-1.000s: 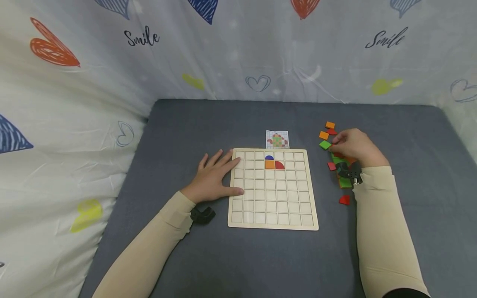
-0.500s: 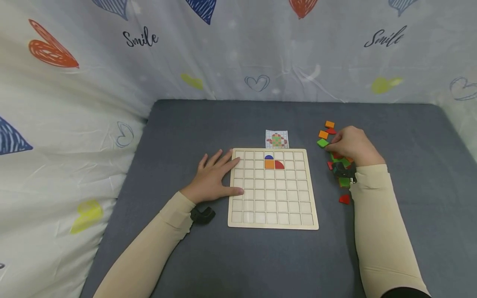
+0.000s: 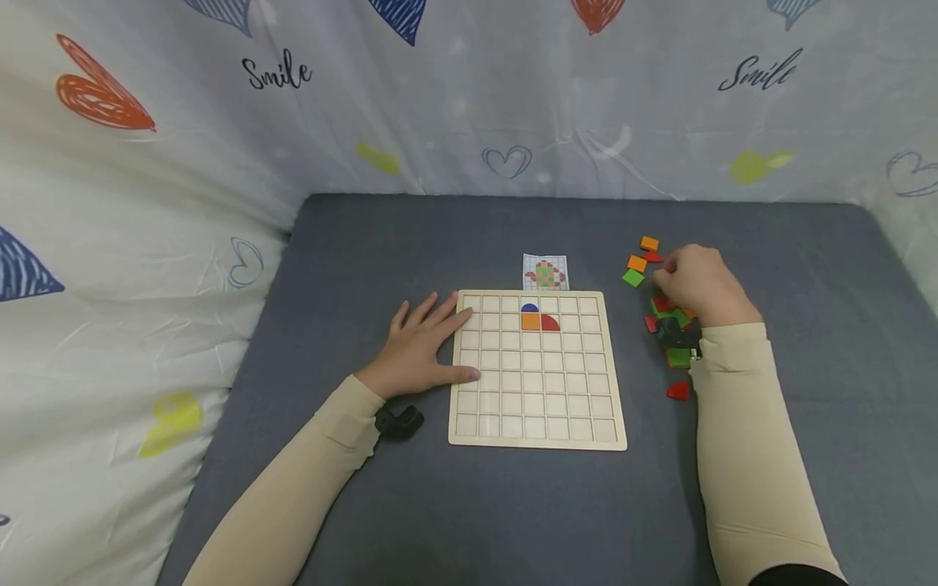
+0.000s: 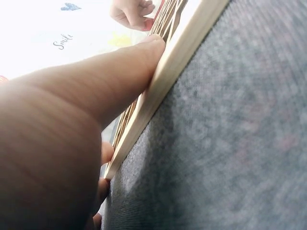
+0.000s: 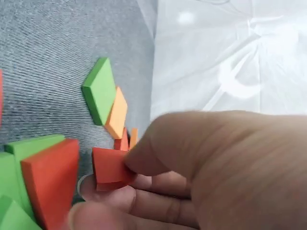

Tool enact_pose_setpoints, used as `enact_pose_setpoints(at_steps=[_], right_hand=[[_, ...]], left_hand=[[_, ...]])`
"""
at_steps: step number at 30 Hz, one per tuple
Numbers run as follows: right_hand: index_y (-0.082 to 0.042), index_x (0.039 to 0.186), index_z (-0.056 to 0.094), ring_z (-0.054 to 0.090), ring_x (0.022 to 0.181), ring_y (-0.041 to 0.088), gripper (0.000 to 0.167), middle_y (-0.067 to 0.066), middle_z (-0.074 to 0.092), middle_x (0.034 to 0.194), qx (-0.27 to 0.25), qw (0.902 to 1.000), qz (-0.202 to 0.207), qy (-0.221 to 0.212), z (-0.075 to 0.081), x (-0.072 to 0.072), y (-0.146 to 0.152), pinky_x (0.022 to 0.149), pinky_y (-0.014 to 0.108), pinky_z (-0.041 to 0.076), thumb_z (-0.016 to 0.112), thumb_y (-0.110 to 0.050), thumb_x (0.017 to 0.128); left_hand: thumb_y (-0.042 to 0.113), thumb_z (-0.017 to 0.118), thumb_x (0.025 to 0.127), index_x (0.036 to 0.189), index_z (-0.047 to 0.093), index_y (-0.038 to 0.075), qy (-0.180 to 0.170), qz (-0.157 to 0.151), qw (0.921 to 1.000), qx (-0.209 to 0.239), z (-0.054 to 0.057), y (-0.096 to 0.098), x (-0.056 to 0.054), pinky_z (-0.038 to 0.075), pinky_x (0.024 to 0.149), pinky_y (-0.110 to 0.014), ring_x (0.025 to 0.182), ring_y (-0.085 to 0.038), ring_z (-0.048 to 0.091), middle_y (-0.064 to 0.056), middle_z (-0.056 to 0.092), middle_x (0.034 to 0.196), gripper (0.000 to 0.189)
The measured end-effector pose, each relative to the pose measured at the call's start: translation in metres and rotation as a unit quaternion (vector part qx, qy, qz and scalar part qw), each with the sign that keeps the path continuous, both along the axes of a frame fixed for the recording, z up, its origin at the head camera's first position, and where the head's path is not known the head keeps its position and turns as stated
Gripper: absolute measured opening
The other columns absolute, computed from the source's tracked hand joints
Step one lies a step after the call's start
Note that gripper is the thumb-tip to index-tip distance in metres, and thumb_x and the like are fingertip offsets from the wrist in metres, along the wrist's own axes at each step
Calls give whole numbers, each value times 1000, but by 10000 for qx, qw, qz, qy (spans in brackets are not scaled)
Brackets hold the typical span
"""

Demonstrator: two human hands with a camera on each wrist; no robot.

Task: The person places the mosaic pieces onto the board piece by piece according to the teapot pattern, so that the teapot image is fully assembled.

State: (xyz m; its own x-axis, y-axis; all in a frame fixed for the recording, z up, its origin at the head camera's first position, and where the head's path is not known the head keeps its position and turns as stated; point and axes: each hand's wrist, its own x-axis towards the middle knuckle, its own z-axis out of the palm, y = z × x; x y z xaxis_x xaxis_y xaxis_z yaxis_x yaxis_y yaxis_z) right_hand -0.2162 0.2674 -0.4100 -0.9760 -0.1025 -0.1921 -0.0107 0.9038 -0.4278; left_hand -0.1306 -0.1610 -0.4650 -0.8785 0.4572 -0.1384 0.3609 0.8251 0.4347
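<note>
My left hand (image 3: 419,352) lies with spread fingers over the left edge of a pale wooden grid board (image 3: 538,444), thumb and fingertips resting on its rim. Set in the board's upper rows are a blue half-round piece (image 3: 529,308), an orange square (image 3: 531,321) and a red quarter-round piece (image 3: 550,323). To the right of the board, my right hand (image 3: 702,285) pinches a red block (image 5: 110,165) between thumb and fingers, as the right wrist view shows. A green square block (image 3: 633,278) lies just left of its fingertips.
Beyond the board's top edge lies a small printed pattern card (image 3: 545,272). Orange blocks (image 3: 637,263) lie above the green one. Several green and red blocks (image 3: 678,358) are heaped under my right wrist, partly hidden. One red block (image 3: 678,391) sits apart, nearer me.
My right hand has shifted slightly left and then back right among the blocks. The green square has slid a little away to the upper left. My left hand has stayed still.
</note>
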Motion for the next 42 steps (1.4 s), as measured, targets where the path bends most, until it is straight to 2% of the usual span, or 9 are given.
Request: enact_pose_setpoints(at_steps=[5,8,11,17,22,27,32,36,42], right_hand=[[3,91,58,49,56,25,27,9,54,67,-161,9998,47,51,2,0,-3,54,38,38,43,-15,104],[5,117,58,57,59,27,31,12,62,71,-494,9988,59,-26,3,-1,-8,54,40,42,41,-18,105],[4,127,59,62,57,27,35,11,66,68,-742,9970,159,116,3,-1,-13,55,39,44,42,-19,105],[-3,117,74,65,63,20,29,14,76,86,-945,9885,381,1116,-1,-1,-24,62,35,48,61,-27,108],[-5,114,77,65,68,23,24,17,78,95,-1182,9791,266,1633,-3,1,-36,57,30,47,70,-26,104],[-3,120,76,68,68,26,24,19,77,94,-1378,9756,427,1653,-6,3,-52,56,31,47,68,-20,105],[-5,116,78,61,65,22,20,14,77,96,-1603,9690,936,1630,-12,7,-86,58,33,47,70,-17,104],[-10,116,80,54,62,20,18,6,78,98,-1760,9633,1482,1384,-19,12,-114,58,33,45,72,-19,103],[-12,115,80,58,65,17,16,5,77,106,-1624,9604,2061,943,-21,19,-141,61,34,50,71,-16,103]], left_hand=[[74,70,87,169,28,27,3,-19,10000,6,-1,-1,0,-9,125,-65,164,-32,0,0,8,177,103],[73,71,87,169,28,26,15,-25,10000,21,-1,-1,0,-9,125,-65,164,-32,1,-1,8,177,103],[72,72,87,168,29,25,24,-27,10000,27,0,0,0,-9,126,-65,164,-32,1,-1,8,177,103],[73,72,87,168,29,25,13,-34,10000,-24,3,3,-2,-8,126,-65,164,-32,1,-1,8,177,103],[73,71,87,169,28,25,-11,-33,10000,-21,2,4,-3,-9,125,-65,164,-32,0,-1,7,177,103],[74,71,87,169,28,26,-30,20,10000,13,-1,1,-1,-9,125,-65,164,-31,0,-1,8,177,104],[74,71,87,168,29,26,10,14,10000,57,-1,-3,2,-8,125,-65,164,-32,1,-2,9,177,103],[73,71,87,168,29,26,35,2,10000,1,-1,-6,3,-8,125,-66,164,-32,2,-2,9,177,103],[77,67,88,169,27,28,16,-61,10000,-13,-3,-4,-1,-8,126,-65,164,-31,0,1,6,177,103]])
